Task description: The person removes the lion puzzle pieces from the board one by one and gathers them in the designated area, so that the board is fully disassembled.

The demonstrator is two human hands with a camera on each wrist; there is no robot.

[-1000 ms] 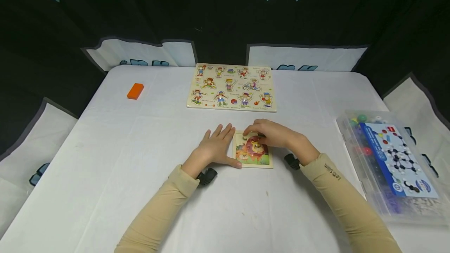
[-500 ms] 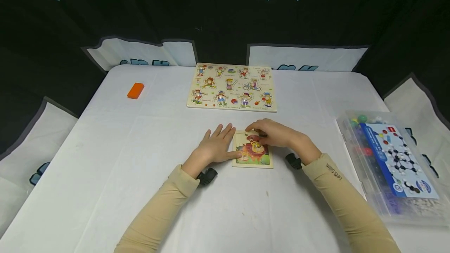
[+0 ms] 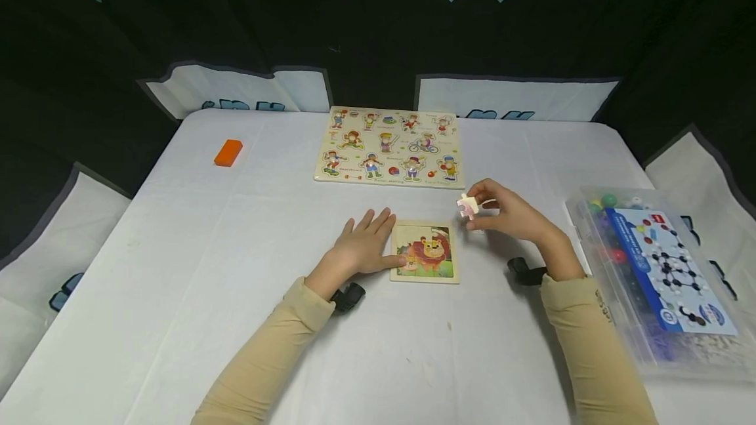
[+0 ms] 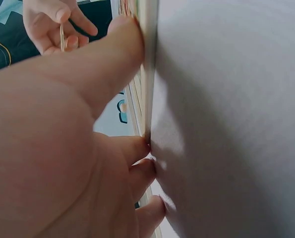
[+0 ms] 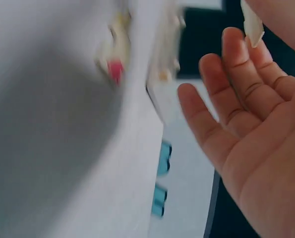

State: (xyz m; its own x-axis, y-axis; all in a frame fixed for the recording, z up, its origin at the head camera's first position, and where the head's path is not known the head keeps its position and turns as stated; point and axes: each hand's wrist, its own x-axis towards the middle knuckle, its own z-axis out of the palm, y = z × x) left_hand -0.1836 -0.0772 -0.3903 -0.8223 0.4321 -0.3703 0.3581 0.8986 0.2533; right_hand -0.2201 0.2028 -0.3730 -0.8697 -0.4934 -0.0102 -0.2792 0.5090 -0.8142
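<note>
A small lion jigsaw puzzle [image 3: 431, 251] in a wooden frame lies mid-table in the head view. Bare wood shows in its upper left part. My left hand [image 3: 361, 248] lies flat with fingers spread along the frame's left side, its thumb resting on the lower left of the picture. Right of the puzzle, my right hand [image 3: 502, 212] pinches a pale pink and cream puzzle piece [image 3: 467, 206] between thumb and forefinger. The right wrist view shows that piece [image 5: 253, 25] edge-on, the other fingers [image 5: 241, 89] loosely bent. Behind my left hand [image 4: 63, 134], the pinch appears too.
A wooden peg board [image 3: 390, 147] with sports figures lies behind the puzzle. An orange block [image 3: 228, 153] sits far left. On the right stands a clear plastic box [image 3: 596, 267] with a blue booklet [image 3: 673, 267]. A blurred yellow and pink thing [image 5: 116, 52] shows in the right wrist view.
My right hand has lifted a piece off the puzzle's upper part and moved right with it. Bare wood now shows there. The left hand keeps its place.
</note>
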